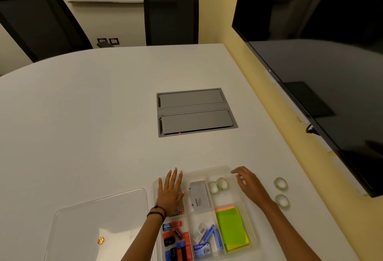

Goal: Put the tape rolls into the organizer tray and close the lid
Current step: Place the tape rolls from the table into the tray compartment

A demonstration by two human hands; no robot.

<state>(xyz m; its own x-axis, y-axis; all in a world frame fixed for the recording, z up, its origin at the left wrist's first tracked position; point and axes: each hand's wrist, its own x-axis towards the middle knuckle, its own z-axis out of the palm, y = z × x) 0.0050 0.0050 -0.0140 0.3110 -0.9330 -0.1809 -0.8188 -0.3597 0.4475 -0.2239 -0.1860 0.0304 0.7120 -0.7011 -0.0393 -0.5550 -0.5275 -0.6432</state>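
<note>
A clear plastic organizer tray [207, 170] sits at the near edge of the white table. Two greenish tape rolls [218, 185] lie in its far right compartment. Two more tape rolls rest on the table right of the tray, one farther [280, 183] and one nearer [282, 200]. The clear lid [99, 221] lies flat on the table left of the tray. My left hand [170, 192] lies flat with fingers spread over the tray's far left compartment. My right hand [247, 183] hovers over the tray's far right corner, fingers loosely apart and holding nothing.
Other compartments hold a grey box [199, 195], green sticky notes [231, 227], staple boxes [204, 238] and red, blue and black small items [176, 240]. A grey cable hatch [195, 111] is set in the table. A large dark screen [323, 53] hangs right; two black chairs stand behind.
</note>
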